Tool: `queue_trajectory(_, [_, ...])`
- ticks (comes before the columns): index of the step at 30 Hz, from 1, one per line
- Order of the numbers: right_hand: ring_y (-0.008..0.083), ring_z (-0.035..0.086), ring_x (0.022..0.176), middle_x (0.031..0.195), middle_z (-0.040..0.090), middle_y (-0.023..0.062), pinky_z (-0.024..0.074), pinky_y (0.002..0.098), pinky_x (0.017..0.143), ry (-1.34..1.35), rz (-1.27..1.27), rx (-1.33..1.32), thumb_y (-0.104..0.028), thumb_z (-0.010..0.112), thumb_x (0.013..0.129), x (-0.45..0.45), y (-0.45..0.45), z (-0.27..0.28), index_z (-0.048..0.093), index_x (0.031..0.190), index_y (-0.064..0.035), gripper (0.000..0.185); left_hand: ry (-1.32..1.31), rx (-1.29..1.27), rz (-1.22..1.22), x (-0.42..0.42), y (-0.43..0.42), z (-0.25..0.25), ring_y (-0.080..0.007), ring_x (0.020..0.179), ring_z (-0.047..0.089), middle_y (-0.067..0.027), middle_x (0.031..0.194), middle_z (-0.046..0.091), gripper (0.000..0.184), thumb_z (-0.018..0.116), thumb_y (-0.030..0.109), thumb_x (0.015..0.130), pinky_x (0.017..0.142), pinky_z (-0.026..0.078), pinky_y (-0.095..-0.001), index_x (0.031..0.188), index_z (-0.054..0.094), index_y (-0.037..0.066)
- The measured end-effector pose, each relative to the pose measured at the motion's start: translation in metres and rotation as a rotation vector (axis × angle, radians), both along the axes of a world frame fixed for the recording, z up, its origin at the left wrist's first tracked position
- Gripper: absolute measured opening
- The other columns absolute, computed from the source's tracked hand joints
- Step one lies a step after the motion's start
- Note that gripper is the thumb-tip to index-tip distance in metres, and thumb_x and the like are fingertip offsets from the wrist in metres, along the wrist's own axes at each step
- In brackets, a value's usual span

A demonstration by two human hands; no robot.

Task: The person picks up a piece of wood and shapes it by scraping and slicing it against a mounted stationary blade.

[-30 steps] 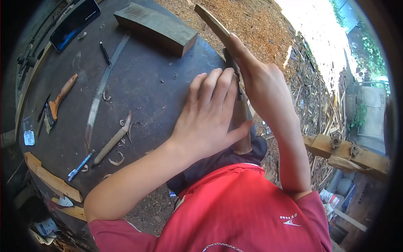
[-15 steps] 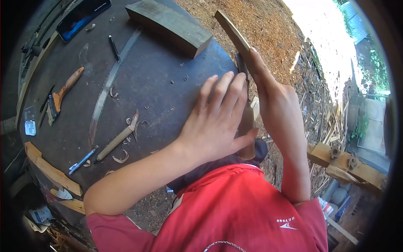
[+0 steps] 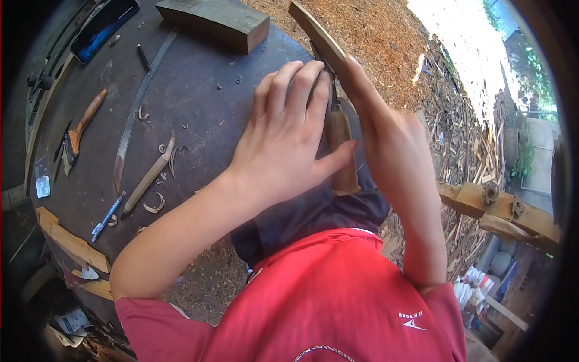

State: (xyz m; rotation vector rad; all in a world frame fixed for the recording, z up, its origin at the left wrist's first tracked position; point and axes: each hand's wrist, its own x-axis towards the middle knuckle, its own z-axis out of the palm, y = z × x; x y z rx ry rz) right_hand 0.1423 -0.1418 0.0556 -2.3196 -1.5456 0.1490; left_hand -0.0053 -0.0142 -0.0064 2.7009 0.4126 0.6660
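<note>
My left hand (image 3: 283, 130) is over a wooden-handled blade (image 3: 344, 151) near the table's right edge. Its fingers curve along the upper part, and the thumb lies across the handle. Much of the blade is hidden by the hand. My right hand (image 3: 389, 130) is wrapped round a long, flat strip of wood (image 3: 316, 30), whose far end slants up and left. The index finger stretches along the strip. The strip's near part is hidden inside the hand, and its overlap with the dark blade makes any contact unclear.
A thick wood block (image 3: 217, 23) sits on the dark table (image 3: 199, 96). To the left are a metal strip (image 3: 134, 111), a carved stick (image 3: 149, 178), a blue pen (image 3: 108, 217), a black pen (image 3: 143, 59), an orange-handled tool (image 3: 84, 123) and a phone (image 3: 104, 29).
Compared with half a second ago, both hands, the blade and the strip sit higher and farther left. Table objects have also shifted in view. More of the wooden handle shows below my left hand.
</note>
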Motion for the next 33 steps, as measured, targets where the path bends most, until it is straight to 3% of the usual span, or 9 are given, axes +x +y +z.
queue_trajectory(6, [0.0424,0.068,0.067,0.083,0.068,0.0269,0.0507,0.0514,0.067,0.147,-0.093,0.052,-0.005,0.061,0.11,-0.019,-0.075,0.019,0.05,0.171,-0.0112,0.062,0.01,0.015,-0.01,-0.001,-0.002,0.0,-0.0411,0.156,0.032,-0.0212,0.165,0.04,0.088,0.073,0.056,0.103,0.13,0.028,-0.0543,0.159,0.048,-0.008])
queue_trajectory(11, [0.0231,0.056,0.058,0.073,0.064,0.0148,0.0433,0.0391,0.061,0.419,-0.275,0.026,-0.014,0.063,0.114,-0.008,-0.068,0.028,0.056,0.161,-0.0065,0.047,0.017,0.021,-0.006,-0.003,-0.002,0.0,-0.0418,0.156,0.032,-0.0214,0.167,0.037,0.092,0.075,0.054,0.101,0.13,0.028,-0.0552,0.165,0.042,-0.004])
queue_trajectory(14, [0.0045,0.047,0.057,0.07,0.061,0.0001,0.032,0.0258,0.055,0.858,-0.451,0.027,-0.024,0.065,0.115,0.007,-0.08,0.032,0.059,0.139,-0.0033,0.032,-0.095,-0.041,-0.025,-0.001,-0.003,0.003,-0.0426,0.159,0.031,-0.0219,0.17,0.035,0.1,0.081,0.048,0.099,0.13,0.026,-0.057,0.171,0.032,0.0])
queue_trajectory(18, [0.001,0.042,0.048,0.073,0.065,0.0021,0.027,0.0209,0.046,1.064,-0.364,0.067,-0.028,0.064,0.115,0.026,-0.099,0.048,0.06,0.137,-0.0063,0.031,-0.28,0.029,-0.052,0.004,0.006,0.005,-0.0434,0.164,0.029,-0.0229,0.174,0.032,0.111,0.087,0.039,0.094,0.131,0.024,-0.0578,0.177,0.022,0.004])
queue_trajectory(21, [0.0013,0.043,0.049,0.085,0.071,0.0052,0.0296,0.0202,0.047,1.158,-0.274,0.057,-0.032,0.066,0.113,0.04,-0.112,0.058,0.061,0.141,-0.0049,0.038,-0.276,0.134,-0.041,0.003,0.008,0.017,-0.0429,0.165,0.029,-0.0226,0.176,0.031,0.109,0.088,0.037,0.094,0.131,0.024,-0.0567,0.176,0.025,0.005])
queue_trajectory(27, [0.0024,0.049,0.06,0.087,0.071,0.0002,0.0347,0.023,0.055,0.97,-0.223,-0.069,-0.024,0.078,0.105,0.043,-0.114,0.071,0.06,0.144,-0.004,0.047,-0.223,0.066,-0.011,0.0,0.01,0.022,-0.0391,0.161,0.035,-0.0195,0.172,0.037,0.095,0.085,0.034,0.098,0.13,0.028,-0.0546,0.173,0.034,0.005])
queue_trajectory(31, [0.0112,0.061,0.065,0.076,0.066,0.0022,0.0406,0.0295,0.06,0.613,-0.097,-0.068,-0.013,0.089,0.093,0.03,-0.105,0.051,0.058,0.148,-0.0063,0.063,-0.226,-0.01,-0.064,0.001,0.02,0.016,-0.0384,0.158,0.038,-0.0197,0.17,0.039,0.084,0.079,0.029,0.105,0.129,0.031,-0.0517,0.172,0.036,0.004])
queue_trajectory(32, [0.0211,0.067,0.069,0.079,0.068,0.0089,0.0477,0.0352,0.066,0.539,-0.133,-0.058,-0.016,0.086,0.095,0.027,-0.101,0.047,0.061,0.145,-0.0077,0.057,-0.248,-0.005,-0.052,0.002,0.02,0.015,-0.0387,0.157,0.039,-0.0204,0.17,0.039,0.082,0.078,0.028,0.106,0.129,0.031,-0.0513,0.172,0.035,0.004])
queue_trajectory(33, [0.0235,0.069,0.072,0.081,0.069,0.0102,0.0491,0.0375,0.068,0.427,-0.058,-0.012,-0.017,0.084,0.097,0.028,-0.097,0.04,0.062,0.142,-0.0074,0.051,-0.271,0.0,-0.042,0.003,0.02,0.014,-0.0389,0.157,0.04,-0.0211,0.169,0.039,0.08,0.076,0.027,0.107,0.129,0.032,-0.0509,0.172,0.035,0.003])
